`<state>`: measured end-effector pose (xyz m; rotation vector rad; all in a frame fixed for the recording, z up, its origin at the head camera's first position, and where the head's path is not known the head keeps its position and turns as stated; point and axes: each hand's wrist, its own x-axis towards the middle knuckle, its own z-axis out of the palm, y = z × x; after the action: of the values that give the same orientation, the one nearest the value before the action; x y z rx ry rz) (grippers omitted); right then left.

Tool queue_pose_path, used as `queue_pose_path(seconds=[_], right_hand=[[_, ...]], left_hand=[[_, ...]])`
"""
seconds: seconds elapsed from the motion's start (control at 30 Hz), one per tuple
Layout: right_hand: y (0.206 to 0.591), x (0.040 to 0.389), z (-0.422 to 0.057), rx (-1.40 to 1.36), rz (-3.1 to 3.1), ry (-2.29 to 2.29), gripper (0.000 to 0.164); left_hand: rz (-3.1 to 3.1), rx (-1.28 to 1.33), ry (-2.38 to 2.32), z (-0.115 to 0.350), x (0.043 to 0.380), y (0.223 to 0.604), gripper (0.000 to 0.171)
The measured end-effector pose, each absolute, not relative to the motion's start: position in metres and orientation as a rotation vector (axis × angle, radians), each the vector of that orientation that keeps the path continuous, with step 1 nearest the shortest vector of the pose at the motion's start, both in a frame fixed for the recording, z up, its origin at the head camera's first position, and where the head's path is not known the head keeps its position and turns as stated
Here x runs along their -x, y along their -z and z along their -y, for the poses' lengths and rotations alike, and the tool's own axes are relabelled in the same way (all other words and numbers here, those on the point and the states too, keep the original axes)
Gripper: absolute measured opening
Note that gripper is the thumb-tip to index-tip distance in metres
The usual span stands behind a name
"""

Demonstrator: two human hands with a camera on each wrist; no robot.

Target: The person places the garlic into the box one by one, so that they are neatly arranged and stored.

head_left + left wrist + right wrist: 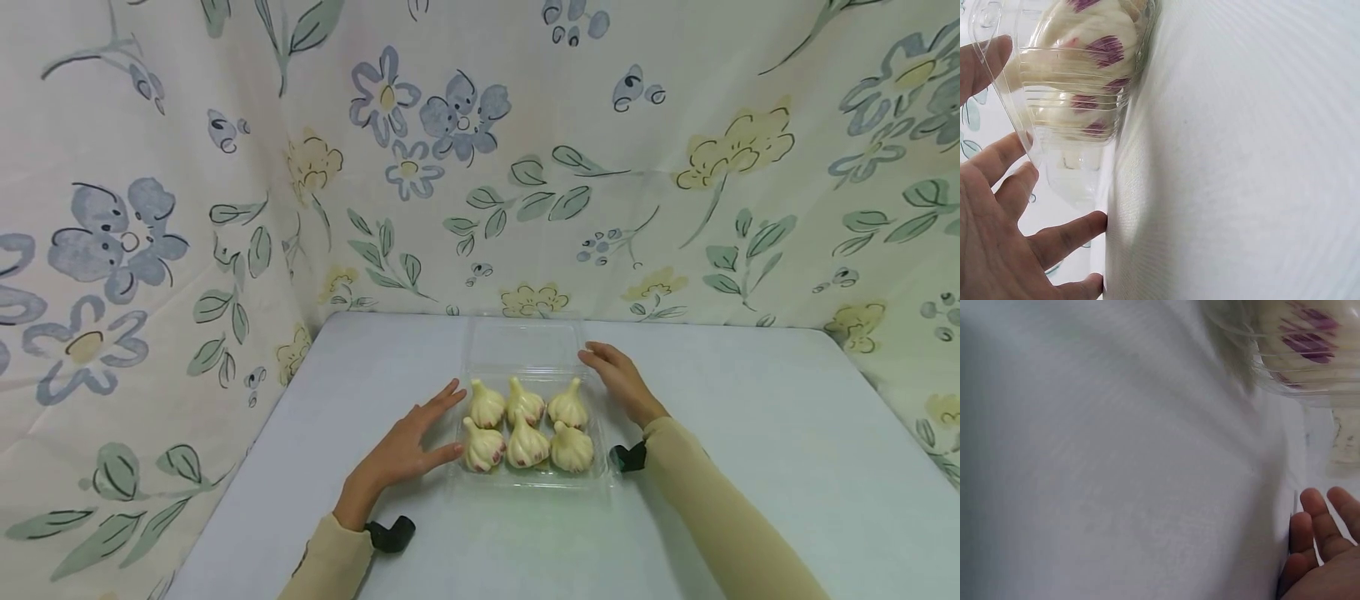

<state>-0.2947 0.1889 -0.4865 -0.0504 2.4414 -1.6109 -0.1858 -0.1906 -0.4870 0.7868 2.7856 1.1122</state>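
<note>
A clear plastic clamshell box (528, 482) stands on the table with its lid (525, 343) folded open toward the back. Several garlic bulbs (528, 443), cream with purple patches, sit in it in two rows, necks pointing away. At the box's left side is my left hand (405, 443), fingers spread; in the left wrist view its thumb and some fingertips are right at the clear rim, while the other fingers reach down to the tabletop. My right hand (621, 379) is beside the right edge of the lid, near the hinge, its fingers loosely extended.
A white-covered table (757, 450) extends around the box on both sides. Behind it and at the left hangs a floral curtain (525, 167), close to the table's back edge. Dark wrist straps (628, 457) show at both sleeves.
</note>
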Motion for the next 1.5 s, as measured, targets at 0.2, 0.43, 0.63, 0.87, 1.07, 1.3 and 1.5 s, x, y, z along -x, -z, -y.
queue_pose_path(seconds=[0.2, 0.43, 0.63, 0.87, 1.07, 1.3, 1.5], right_hand=[[0.486, 0.302, -0.185, 0.007, -2.432, 1.588, 0.077], [0.484, 0.304, -0.185, 0.001, -2.418, 1.585, 0.076], [0.483, 0.304, -0.187, 0.015, -2.389, 1.613, 0.074], [0.481, 0.301, -0.186, 0.040, -2.405, 1.636, 0.071], [0.478, 0.299, -0.186, 0.058, -2.421, 1.659, 0.072], [0.477, 0.298, -0.187, 0.073, -2.437, 1.722, 0.071], [0.473, 0.295, -0.186, 0.125, -2.477, 1.749, 0.071]], left_hand=[[-2.781, -0.784, -1.117, 0.190, 0.186, 0.487, 0.077], [-2.783, -0.784, -1.112, 0.191, 0.186, 0.487, 0.078], [-2.784, -0.792, -1.115, 0.191, 0.185, 0.487, 0.077], [-2.778, -0.785, -1.114, 0.190, 0.184, 0.486, 0.077], [-2.775, -0.786, -1.121, 0.190, 0.184, 0.486, 0.078], [-2.786, -0.777, -1.108, 0.189, 0.185, 0.487, 0.078], [-2.791, -0.766, -1.098, 0.189, 0.185, 0.487, 0.078]])
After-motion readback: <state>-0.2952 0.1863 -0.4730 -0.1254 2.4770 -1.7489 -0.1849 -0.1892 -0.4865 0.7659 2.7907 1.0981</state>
